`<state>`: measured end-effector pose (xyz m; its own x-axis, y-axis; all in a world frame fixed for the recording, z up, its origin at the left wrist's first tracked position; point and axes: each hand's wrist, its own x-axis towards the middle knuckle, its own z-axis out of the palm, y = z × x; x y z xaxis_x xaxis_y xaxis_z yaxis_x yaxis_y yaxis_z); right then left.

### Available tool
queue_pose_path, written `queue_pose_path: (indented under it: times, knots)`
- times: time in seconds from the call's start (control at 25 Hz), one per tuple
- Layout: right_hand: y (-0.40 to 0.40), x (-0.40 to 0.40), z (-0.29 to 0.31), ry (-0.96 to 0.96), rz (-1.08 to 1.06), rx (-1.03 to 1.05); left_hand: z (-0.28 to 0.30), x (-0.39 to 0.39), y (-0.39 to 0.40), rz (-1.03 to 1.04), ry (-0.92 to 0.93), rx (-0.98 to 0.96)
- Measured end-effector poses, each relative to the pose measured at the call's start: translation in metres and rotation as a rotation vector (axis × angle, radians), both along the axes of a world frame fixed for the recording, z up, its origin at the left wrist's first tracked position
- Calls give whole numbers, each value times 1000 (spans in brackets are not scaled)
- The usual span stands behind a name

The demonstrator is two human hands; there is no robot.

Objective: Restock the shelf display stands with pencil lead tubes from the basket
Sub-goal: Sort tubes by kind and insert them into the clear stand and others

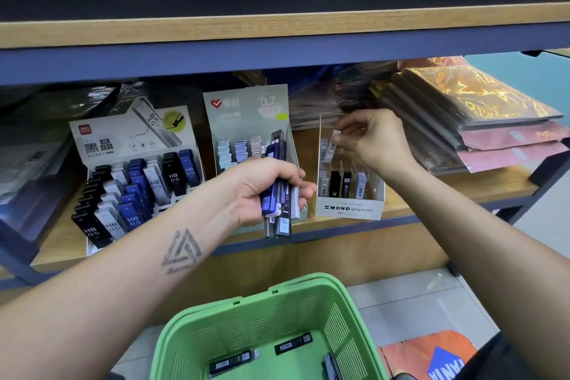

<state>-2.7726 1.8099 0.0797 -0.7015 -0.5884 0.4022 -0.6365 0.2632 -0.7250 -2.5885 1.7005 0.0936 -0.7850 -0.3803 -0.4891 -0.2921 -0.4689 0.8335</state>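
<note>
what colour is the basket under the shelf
Light green, with slotted walls; the basket shows clearly in the head view.

Tight shelf bay, stands packed side by side

Upper shelf board (pixel 277 34) caps headroom; reach in from the front only. MONO stand (pixel 350 194) slots partly filled, free gaps btwn dividers at right; right hand (pixel 374 142) over its back rows. Stacked foil packs (pixel 468 120) crowd it on the right, 0.7 stand (pixel 249 120) on the left, w/ left hand (pixel 265 191) and its tube bundle (pixel 279 194) in front. Basket (pixel 268 333) open-topped below, mostly bare floor.
</note>
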Motion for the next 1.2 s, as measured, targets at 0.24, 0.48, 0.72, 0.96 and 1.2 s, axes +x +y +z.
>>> queue_pose_path:
  times: [0.24, 0.48, 0.72, 0.96, 1.2]
  knots:
    - [-11, -1, -5, 36, -16, 7, 0, 1, -2, -13, 6, -15]
    - [-22, 0, -21, 69, -37, 108, -2, 1, -3, -11, 1, -8]
    - [-22, 2, -25, 121, -75, 158, -3, 0, -3, -12, 11, 3]
    - [-10, 38, 4, -312, 237, 3, 2, 6, -3, 24, 37, 69]
    - [-1, 57, 9, -549, 617, 201, 7, 18, -8, 30, 21, 42]
